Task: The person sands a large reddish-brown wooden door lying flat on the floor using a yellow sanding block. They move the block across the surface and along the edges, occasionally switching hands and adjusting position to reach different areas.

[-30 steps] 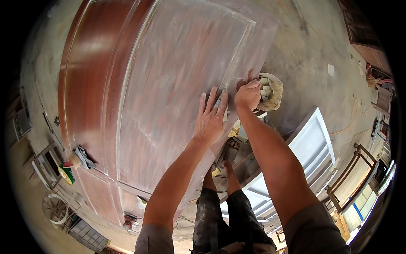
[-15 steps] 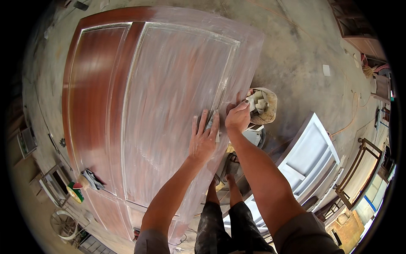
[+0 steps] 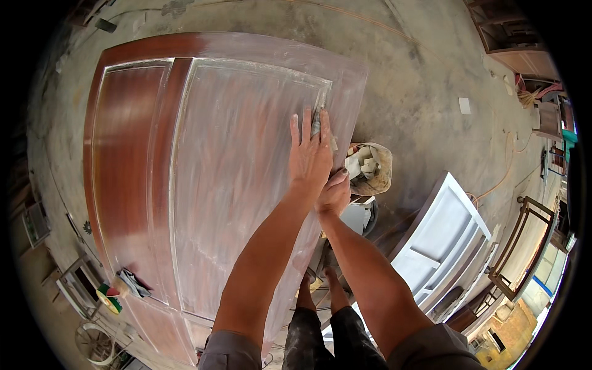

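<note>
A large reddish-brown panelled wooden door (image 3: 240, 154) lies before me, its right part hazed with pale dust. My left hand (image 3: 311, 151) lies on the moulding along the right panel's edge, fingers stretched forward. Under and between those fingers is a folded piece of sandpaper (image 3: 316, 126), mostly hidden by the hand. Close below it, my right hand (image 3: 335, 194) is closed over the door's right edge, thumb on top; its other fingers are largely out of sight.
Beside the door's right edge stands a bin (image 3: 383, 169) holding pale scraps. A white panelled piece (image 3: 441, 237) leans further right. On the door's lower left lie a grey cloth (image 3: 134, 282) and a green-and-red round container (image 3: 109, 298). An orange cord (image 3: 496, 185) crosses the floor.
My left hand has slid forward along the moulding with the sandpaper, away from me. The right hand stays at the door's edge, now behind the left. The view has shifted slightly.
</note>
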The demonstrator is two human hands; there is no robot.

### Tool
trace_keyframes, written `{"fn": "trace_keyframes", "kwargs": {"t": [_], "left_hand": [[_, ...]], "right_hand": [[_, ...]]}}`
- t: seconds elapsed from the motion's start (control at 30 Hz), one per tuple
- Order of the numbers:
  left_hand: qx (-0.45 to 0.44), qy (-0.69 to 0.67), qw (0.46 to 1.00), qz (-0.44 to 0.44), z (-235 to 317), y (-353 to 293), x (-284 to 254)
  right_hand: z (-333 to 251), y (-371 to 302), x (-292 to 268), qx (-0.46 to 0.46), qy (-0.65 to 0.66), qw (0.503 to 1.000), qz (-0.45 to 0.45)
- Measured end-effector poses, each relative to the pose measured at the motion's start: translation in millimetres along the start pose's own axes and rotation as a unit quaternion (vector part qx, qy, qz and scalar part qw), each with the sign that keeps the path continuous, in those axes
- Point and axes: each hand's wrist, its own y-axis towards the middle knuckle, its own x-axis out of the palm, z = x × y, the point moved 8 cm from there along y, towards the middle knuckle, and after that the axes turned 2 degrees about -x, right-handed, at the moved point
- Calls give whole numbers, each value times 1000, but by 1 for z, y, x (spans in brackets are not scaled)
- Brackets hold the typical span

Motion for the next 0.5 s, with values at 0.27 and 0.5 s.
{"fn": "trace_keyframes", "kwargs": {"t": [0.27,0.5], "left_hand": [[2,-8,999,49,-12,13,0],[0,-60,998,-17,-16,-86,1]], "right_hand": [[10,1,5,14,-2,1000,-6],[9,0,2,7,-21,1000,13]]}}
